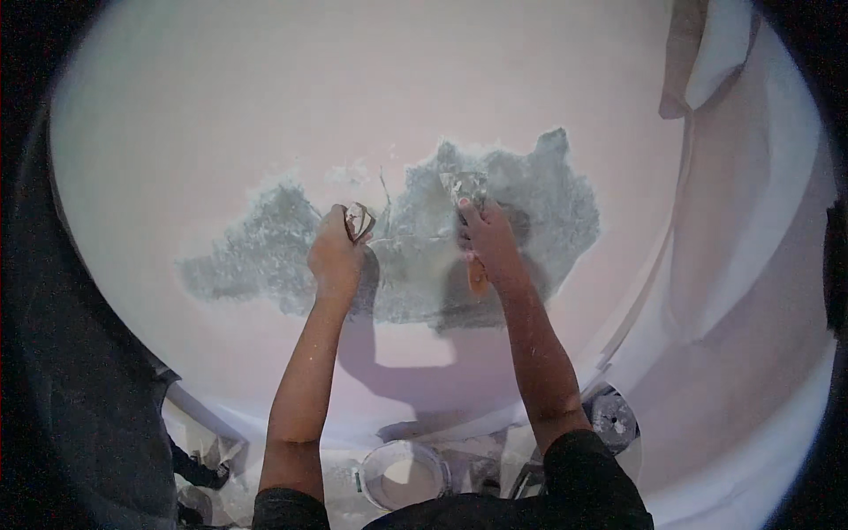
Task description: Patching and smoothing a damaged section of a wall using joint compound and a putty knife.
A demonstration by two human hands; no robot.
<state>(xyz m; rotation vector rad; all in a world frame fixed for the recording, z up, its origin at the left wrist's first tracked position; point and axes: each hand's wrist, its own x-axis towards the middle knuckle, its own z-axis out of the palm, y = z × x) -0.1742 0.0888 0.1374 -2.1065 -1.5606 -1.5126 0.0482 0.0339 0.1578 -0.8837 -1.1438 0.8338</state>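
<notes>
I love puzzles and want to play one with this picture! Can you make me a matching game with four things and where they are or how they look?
Things:
1. Scraper
2. Bucket
3. Wall patch
4. Small dark-edged thing

Places and looks:
A. Grey, with ragged edges
B. Held in the left hand
C. Low down, with something pale inside
D. Held in the right hand

Right pairs: 1-D, 2-C, 3-A, 4-B

- No text, label, brand, number or sign can be read.
</notes>
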